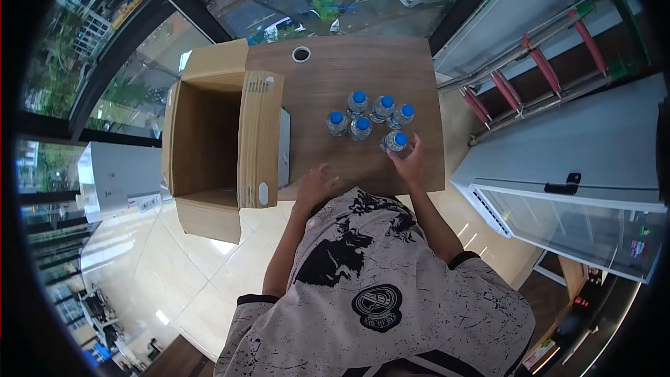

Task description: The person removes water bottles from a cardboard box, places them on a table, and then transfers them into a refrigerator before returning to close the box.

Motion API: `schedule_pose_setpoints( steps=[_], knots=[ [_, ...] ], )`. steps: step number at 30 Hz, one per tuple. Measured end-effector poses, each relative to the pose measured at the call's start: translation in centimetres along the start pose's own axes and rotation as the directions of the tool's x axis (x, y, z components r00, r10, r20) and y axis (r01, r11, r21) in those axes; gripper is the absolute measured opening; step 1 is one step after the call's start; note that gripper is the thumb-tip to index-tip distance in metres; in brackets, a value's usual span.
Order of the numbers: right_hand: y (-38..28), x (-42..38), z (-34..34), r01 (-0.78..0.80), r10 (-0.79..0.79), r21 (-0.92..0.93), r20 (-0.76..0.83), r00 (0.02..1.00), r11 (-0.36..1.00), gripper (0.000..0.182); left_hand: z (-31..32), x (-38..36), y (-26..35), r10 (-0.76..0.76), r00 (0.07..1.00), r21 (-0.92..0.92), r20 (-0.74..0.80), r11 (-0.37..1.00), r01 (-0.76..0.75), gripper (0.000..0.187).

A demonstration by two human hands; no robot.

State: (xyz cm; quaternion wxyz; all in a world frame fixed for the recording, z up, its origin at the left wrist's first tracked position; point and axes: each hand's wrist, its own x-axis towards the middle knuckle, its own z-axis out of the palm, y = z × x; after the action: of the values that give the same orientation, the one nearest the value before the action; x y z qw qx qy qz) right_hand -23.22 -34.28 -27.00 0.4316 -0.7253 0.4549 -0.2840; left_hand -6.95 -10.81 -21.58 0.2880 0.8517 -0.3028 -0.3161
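Right hand (410, 164) grips a blue-capped bottle (394, 142); left hand (314, 185) rests on table (328, 77).

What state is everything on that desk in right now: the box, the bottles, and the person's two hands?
Cardboard box: open, flaps up, inside looks empty.
Six water bottles: upright, blue caps on, clustered on the table.
Nearest bottle: upright, gripped by the right hand.
Left hand: resting on the table edge, holding nothing.
Cable hole: uncovered.

floor: pale glossy tiles (174, 265); furniture: brown wooden table (335, 70); windows: dark-framed glass wall (105, 49) over a daylit street; right: white glass-door cabinet (579, 202)
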Motion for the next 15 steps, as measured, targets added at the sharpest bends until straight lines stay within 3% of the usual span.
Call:
schedule_pose_setpoints(
  steps=[1,3,5,7,9,11,12,13,15],
  knots=[
    [-0.5,0.0,-0.1,0.01,-0.009,-0.026,0.028,1.0,1.0,0.088,0.0,0.6,0.6,0.006,1.0,0.009,0.007,1.0,-0.006,0.046],
    [-1.4,-0.2,-0.3,0.016,-0.013,-0.048,0.045,0.999,0.999,0.087,-0.2,1.8,2.3,0.045,0.987,-0.125,-0.153,0.99,-0.065,0.047],
    [-2.1,-0.3,-0.8,0.046,-0.039,-0.053,0.116,0.992,0.998,0.083,-1.3,2.9,4.9,0.074,0.981,-0.106,-0.181,0.99,-0.094,0.05],
    [-3.2,-0.8,-1.0,0.081,-0.077,-0.097,0.04,0.996,0.992,0.08,-2.1,4.1,6.7,0.102,0.972,-0.09,-0.212,0.988,-0.124,0.052],
    [-5.3,-1.3,-1.4,0.118,-0.122,-0.145,-0.026,0.992,0.982,0.077,-2.7,5.3,7.8,0.27,0.889,0.108,-0.369,0.963,-0.248,0.058],
    [-8.3,-1.5,-1.8,0.255,-0.276,-0.158,-0.129,0.952,0.954,0.069,-3.4,7.1,8.3,0.31,0.863,0.168,-0.4,0.95,-0.264,0.062],
    [-9.6,-1.6,-1.7,0.259,-0.28,-0.153,-0.136,0.95,0.954,0.069,-3.8,7.7,8.4,0.347,0.835,0.224,-0.428,0.935,-0.274,0.066],
    [-10.9,-1.7,-1.5,0.349,-0.366,-0.158,-0.102,0.925,0.924,0.066,-4.2,7.9,8.2,0.356,0.829,0.23,-0.431,0.932,-0.28,0.066],
    [-12.9,-1.7,-0.7,0.444,-0.46,-0.16,-0.083,0.884,0.882,0.063,-4.7,8.9,8.0,0.26,0.948,0.15,-0.186,0.961,-0.234,0.071]
  ],
)
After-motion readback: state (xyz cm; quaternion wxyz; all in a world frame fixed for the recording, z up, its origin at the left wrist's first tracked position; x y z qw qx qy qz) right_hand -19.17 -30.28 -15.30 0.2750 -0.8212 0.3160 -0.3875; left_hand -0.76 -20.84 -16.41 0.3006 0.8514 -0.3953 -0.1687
